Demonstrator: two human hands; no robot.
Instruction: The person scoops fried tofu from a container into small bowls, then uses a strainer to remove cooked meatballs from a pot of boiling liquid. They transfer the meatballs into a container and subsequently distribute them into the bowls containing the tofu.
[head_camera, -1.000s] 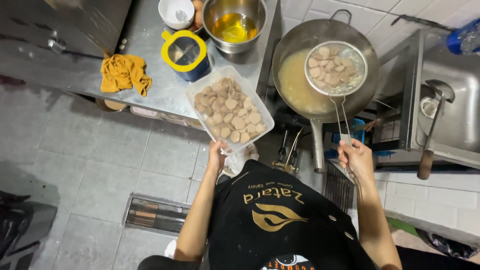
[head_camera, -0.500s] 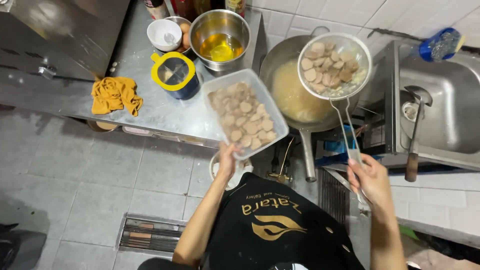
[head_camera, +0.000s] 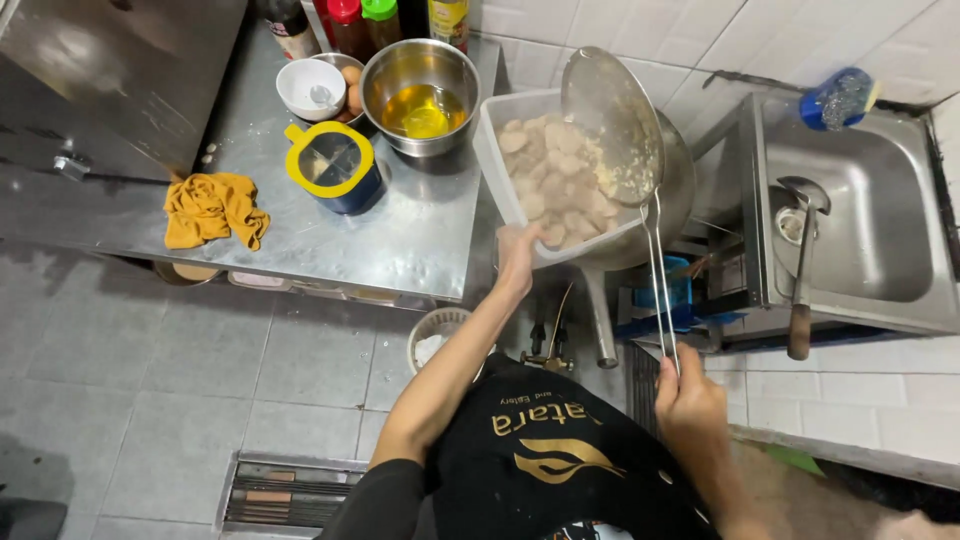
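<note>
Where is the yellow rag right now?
In the head view, the crumpled yellow rag lies on the left part of the steel counter, near its front edge, just left of the blue cup with a yellow rim.

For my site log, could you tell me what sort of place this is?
Most likely a commercial kitchen: a stainless steel counter, a steel sink set against white tiles, and a wok at a cooking station.

the left hand (head_camera: 517, 252) is raised at the end of a long, nearly straight arm that runs from the near left shoulder up toward the far middle, fingers curled in a grip, wrist bent slightly back. the right hand (head_camera: 688, 392) sits nearer, to the right, closed in a fist with knuckles up, forearm slanting down to the near right corner.
</note>
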